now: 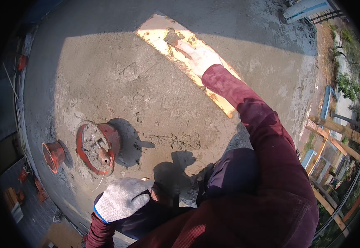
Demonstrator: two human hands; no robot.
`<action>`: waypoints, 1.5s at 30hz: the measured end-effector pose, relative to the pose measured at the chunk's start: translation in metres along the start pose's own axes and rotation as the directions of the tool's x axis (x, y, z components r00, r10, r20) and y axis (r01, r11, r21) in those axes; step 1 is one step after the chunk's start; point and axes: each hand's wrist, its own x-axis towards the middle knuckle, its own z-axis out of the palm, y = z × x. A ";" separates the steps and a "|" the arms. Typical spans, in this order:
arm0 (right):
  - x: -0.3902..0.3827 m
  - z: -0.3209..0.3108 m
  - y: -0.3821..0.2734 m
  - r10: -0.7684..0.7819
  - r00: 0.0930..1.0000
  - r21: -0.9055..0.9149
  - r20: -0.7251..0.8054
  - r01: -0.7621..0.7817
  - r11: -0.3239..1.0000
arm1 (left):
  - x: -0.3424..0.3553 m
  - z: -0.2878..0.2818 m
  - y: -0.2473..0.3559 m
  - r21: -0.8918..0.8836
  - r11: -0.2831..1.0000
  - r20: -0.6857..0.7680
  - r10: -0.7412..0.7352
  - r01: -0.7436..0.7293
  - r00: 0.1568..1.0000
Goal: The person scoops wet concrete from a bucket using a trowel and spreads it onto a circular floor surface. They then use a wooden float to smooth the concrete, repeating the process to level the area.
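My right hand, in a white glove, is stretched far forward and closed on a long yellow float. Grey mortar is smeared on the float, which lies slantwise on the wet concrete surface. The handle under my fingers is mostly hidden. Low and near my body, my left hand rests by my knee in a whitish knit glove with a blue cuff. Its fingers are curled; what they hold, if anything, is hidden. Ahead of it stands a red bucket containing mortar and a trowel with a wooden handle.
A smaller orange-red bucket sits to the left, tipped toward me. Along the left, the concrete ends at a pale edge. A white-and-blue pipe-like post rises at the far right. Beyond the right edge lie timber beams and plants.
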 end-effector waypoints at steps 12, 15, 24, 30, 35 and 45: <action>0.045 0.069 -0.018 -0.554 0.812 -0.319 -0.182 0.484 0.815 | -0.032 0.003 -0.001 -0.157 0.939 0.019 -0.307 0.307 0.951; 0.118 0.020 -0.040 -0.113 0.992 -0.020 -0.051 0.113 0.993 | -0.011 0.000 -0.007 -0.043 0.956 0.005 -0.291 0.291 0.957; -0.012 -0.031 0.189 0.467 0.844 0.138 -0.264 -0.446 0.884 | -0.036 0.003 -0.005 0.029 0.974 0.082 -0.224 0.223 0.971; -0.235 0.034 0.138 0.476 0.880 0.029 -0.009 -0.475 0.879 | -0.057 0.002 0.006 0.011 0.969 -0.131 -0.245 0.248 0.961; -0.101 -0.006 0.185 0.410 0.862 0.096 -0.296 -0.400 0.911 | -0.039 0.000 0.001 -0.196 0.912 0.096 -0.349 0.361 0.932; 0.032 0.001 0.073 0.140 0.976 0.066 -0.164 -0.131 0.989 | -0.019 -0.009 0.015 -0.053 0.965 -0.051 -0.260 0.257 0.964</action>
